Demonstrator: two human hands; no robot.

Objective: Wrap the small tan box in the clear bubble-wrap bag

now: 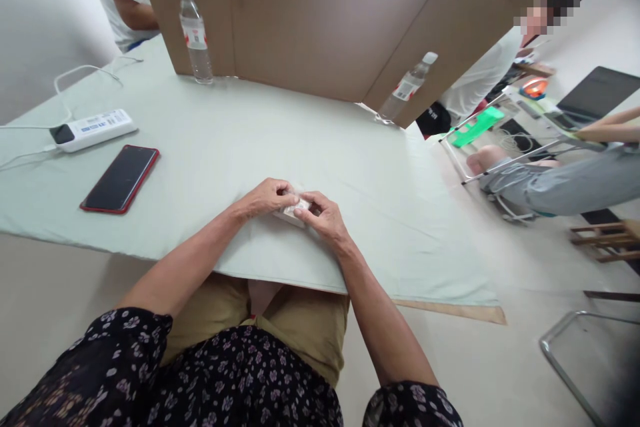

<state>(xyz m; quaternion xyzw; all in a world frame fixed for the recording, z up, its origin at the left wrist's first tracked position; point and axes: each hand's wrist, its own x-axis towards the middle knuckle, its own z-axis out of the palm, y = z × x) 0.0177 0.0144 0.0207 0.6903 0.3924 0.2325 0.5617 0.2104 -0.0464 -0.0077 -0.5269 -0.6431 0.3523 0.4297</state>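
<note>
Near the front edge of the table, both hands close around a small pale box-shaped thing [292,215] with faint printing on top. My left hand [270,198] grips its left end, thumb laid along the top. On the opposite end, my right hand [324,215] curls its fingers round the far side and presses its thumb on top. The fingers cover much of the thing, so its exact kind cannot be made out. It is at or just above the pale green tablecloth [300,140].
A phone in a red case [120,180] and a white power strip [97,130] with cables lie on the left. Two water bottles [196,40] stand before a tall cardboard screen [320,20]. People sit beyond, one near a laptop [600,97] at right.
</note>
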